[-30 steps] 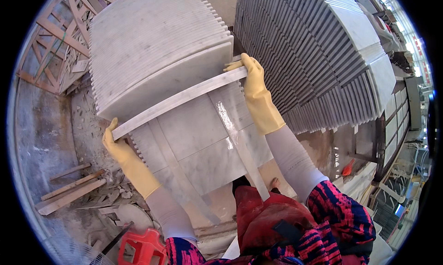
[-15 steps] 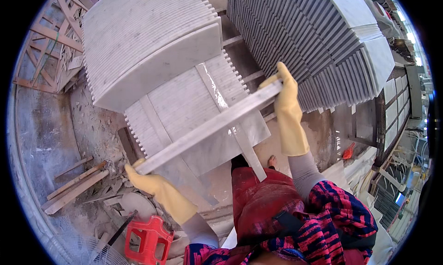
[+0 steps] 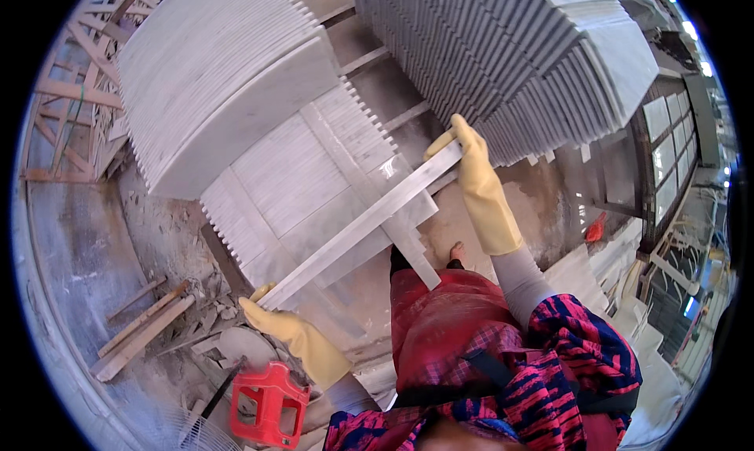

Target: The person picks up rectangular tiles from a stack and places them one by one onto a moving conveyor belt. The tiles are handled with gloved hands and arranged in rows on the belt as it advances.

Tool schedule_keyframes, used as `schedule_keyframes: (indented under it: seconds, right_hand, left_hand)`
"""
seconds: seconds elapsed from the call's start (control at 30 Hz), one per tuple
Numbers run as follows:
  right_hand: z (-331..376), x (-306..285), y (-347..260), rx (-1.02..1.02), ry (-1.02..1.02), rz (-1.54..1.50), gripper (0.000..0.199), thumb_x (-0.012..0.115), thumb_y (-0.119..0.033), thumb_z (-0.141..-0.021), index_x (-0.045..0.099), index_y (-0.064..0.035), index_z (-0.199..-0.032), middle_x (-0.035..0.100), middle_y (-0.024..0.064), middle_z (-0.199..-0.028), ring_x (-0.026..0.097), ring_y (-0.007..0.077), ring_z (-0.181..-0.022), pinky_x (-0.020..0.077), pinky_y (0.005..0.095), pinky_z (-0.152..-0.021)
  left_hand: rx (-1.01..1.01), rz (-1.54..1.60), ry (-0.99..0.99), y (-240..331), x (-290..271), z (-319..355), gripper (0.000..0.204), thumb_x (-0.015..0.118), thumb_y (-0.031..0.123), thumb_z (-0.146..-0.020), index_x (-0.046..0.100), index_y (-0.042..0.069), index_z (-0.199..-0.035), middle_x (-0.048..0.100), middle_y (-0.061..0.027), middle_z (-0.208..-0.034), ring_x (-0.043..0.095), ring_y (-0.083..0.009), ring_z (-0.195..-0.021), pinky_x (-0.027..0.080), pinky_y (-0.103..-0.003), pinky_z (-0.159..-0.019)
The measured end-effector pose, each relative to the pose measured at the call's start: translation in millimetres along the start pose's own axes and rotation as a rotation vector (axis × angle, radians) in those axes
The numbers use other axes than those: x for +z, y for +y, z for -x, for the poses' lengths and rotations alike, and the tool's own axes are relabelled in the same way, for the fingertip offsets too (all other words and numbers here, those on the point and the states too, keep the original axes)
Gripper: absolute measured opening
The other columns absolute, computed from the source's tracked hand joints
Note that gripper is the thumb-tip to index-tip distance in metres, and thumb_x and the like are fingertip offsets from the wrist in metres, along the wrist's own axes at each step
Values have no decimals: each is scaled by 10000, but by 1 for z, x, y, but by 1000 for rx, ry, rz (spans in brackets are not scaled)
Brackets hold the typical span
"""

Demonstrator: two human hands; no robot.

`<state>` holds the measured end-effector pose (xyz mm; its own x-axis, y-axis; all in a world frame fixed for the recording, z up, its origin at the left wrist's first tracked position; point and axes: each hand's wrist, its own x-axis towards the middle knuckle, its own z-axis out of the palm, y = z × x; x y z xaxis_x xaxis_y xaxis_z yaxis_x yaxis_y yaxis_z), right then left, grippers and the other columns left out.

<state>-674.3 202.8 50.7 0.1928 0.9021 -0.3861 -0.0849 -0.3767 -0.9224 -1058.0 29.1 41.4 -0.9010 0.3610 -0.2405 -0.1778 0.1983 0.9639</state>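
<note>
I hold a thin grey stone slab [image 3: 361,227] edge-up between both hands, seen as a long diagonal strip. My left hand [image 3: 294,337], in a yellow rubber glove, grips its lower left end. In the same kind of glove, my right hand [image 3: 479,188] grips the upper right end. The slab hangs above a low rack of upright slabs [image 3: 306,192] with pale straps across it.
A large stack of upright slabs [image 3: 212,82] stands at the left, another stack [image 3: 510,51] at the upper right. A red plastic tool case [image 3: 267,404] lies on the dusty floor by wooden planks [image 3: 141,329]. Windows [image 3: 667,153] line the right.
The slab has come away from the left stack, down and to the right, and both hands travelled with it. The view has tilted with me.
</note>
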Motion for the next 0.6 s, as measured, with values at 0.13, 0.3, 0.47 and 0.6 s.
schedule_keyframes:
  seconds: [0.13, 0.3, 0.47, 0.6]
  right_hand:
    - [8, -5, -2, -10, -59, 27, 663, 406, -475, -1067, 719, 31, -772, 698, 122, -743, 610, 187, -708, 477, 296, -733]
    - [10, -9, 1, -5, -105, -78, 537, 490, -444, -1060, 722, -8, -849, 709, 87, -812, 610, 144, -759, 473, 272, -762]
    - [24, -25, -15, -68, -168, -192, 465, 537, -433, -1058, 749, -41, -928, 735, 60, -859, 641, 146, -784, 515, 304, -726]
    - [19, -22, -13, -137, -224, -118, 625, 412, -536, -1074, 790, -55, -943, 725, 78, -1009, 597, 186, -1018, 433, 342, -980]
  left_hand:
    - [65, -71, -201, -9, -24, -7, 530, 428, 457, -1069, 626, -21, -954, 682, -188, -989, 648, -279, -917, 524, -414, -893]
    - [111, -12, -326, -10, -26, -5, 573, 391, 474, -1075, 652, -35, -1046, 681, -195, -1118, 623, -289, -1073, 458, -448, -1031]
    - [41, -73, -392, 1, -11, -6, 630, 451, 513, -1052, 643, -61, -1230, 651, -192, -1257, 589, -299, -1167, 411, -455, -1094]
    - [136, -191, -420, -11, -3, 17, 649, 454, 530, -1045, 614, -60, -1264, 624, -197, -1292, 575, -304, -1193, 404, -453, -1105]
